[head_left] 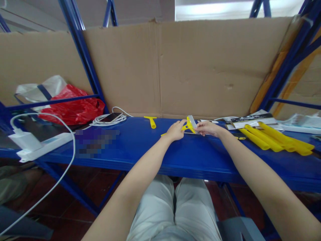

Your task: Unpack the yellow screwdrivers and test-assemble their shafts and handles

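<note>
My left hand (176,130) is closed around the handle of a yellow scraper (188,126), just above the blue bench. The handle's tip shows past the left side of that hand. A pale grey flat strip (193,122) lies along the scraper's head. My right hand (207,128) pinches this strip at its lower end, thumb and fingers together. Beneath the hands runs a thin light-coloured edge that I cannot make out. Farther left on the bench lies a yellow T-shaped piece (151,122), apart from both hands.
Several yellow tube-like handles (276,138) lie at the right, beside black-and-white packets (253,119). At left are a coiled white cable (106,119) with a phone, a red plastic bag (75,105) and a power strip (47,146). A cardboard wall (200,67) stands behind the blue bench (140,147).
</note>
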A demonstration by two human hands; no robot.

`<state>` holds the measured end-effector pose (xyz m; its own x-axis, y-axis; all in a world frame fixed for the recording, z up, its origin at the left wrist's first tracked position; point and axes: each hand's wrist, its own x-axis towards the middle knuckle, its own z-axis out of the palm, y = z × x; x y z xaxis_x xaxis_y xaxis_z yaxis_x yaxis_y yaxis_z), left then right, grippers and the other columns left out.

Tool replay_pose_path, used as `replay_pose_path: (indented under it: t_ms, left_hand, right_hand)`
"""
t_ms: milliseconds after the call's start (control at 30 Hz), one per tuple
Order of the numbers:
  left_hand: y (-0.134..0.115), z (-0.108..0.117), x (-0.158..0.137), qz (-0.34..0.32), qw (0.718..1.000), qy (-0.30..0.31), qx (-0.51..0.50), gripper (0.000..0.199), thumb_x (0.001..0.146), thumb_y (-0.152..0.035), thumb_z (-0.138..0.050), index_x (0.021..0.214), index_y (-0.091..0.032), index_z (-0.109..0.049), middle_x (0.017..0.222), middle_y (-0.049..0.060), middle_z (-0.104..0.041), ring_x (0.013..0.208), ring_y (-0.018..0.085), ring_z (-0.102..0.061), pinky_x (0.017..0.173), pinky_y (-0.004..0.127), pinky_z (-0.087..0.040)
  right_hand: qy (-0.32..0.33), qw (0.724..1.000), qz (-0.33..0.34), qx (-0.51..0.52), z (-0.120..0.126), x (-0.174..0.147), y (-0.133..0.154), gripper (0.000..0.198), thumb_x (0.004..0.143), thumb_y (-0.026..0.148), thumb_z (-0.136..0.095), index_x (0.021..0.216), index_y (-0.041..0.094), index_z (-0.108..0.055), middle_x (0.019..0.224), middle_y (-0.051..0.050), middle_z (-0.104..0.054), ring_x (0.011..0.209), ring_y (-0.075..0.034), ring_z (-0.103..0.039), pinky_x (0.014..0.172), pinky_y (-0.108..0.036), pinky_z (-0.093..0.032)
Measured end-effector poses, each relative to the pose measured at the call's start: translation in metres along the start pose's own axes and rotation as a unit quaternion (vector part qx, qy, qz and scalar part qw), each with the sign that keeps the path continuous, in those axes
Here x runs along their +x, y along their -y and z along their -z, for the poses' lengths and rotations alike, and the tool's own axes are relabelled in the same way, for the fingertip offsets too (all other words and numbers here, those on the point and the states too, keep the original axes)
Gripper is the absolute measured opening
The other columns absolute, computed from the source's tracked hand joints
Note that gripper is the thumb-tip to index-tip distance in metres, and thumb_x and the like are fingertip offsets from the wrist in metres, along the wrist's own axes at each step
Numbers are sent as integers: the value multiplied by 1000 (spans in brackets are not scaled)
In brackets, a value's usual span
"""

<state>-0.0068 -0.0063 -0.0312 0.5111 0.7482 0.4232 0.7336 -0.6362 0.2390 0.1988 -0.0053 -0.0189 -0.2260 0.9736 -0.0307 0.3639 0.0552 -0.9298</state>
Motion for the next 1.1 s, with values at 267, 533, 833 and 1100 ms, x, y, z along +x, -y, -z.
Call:
replay_pose_path:
  t_ms: [267, 533, 833, 1100]
  left_hand:
    - [-6, 4, -5, -17, 997, 44, 65, 49, 88, -15, -40, 134, -30, -47, 107, 7, -55, 99, 22, -59, 88, 30, -43]
    - [-4, 5, -2, -5, 998, 38, 55, 46, 90, -18, -40, 133, -33, -49, 106, 5, -53, 98, 18, -57, 89, 27, -42]
    - [-7, 6, -3, -6, 998, 27, 49, 43, 91, -18, -40, 129, -33, -53, 107, 4, -53, 98, 17, -56, 88, 26, -42]
    - [-5, 5, -2, -27, 997, 35, 64, 42, 93, -19, -38, 129, -34, -54, 99, 3, -50, 88, 15, -56, 82, 26, -43]
  right_hand:
    - [12, 1000, 19, 16, -12, -2, 3, 33, 54, 35, -83, 63, 16, -57, 52, 2, -54, 47, -7, -48, 44, -19, -38]
    - [36, 997, -8, 70, -13, -7, 9, 22, 71, 28, -74, 66, 15, -56, 50, 1, -53, 48, -9, -52, 48, -20, -43]
    - [41, 997, -1, 66, -13, -7, 8, 19, 71, 22, -72, 65, 15, -56, 51, 1, -55, 47, -8, -51, 48, -20, -43]
    - [46, 997, 5, 57, -10, -7, 7, 18, 68, 23, -74, 65, 15, -58, 53, 1, -54, 49, -7, -50, 49, -20, -42]
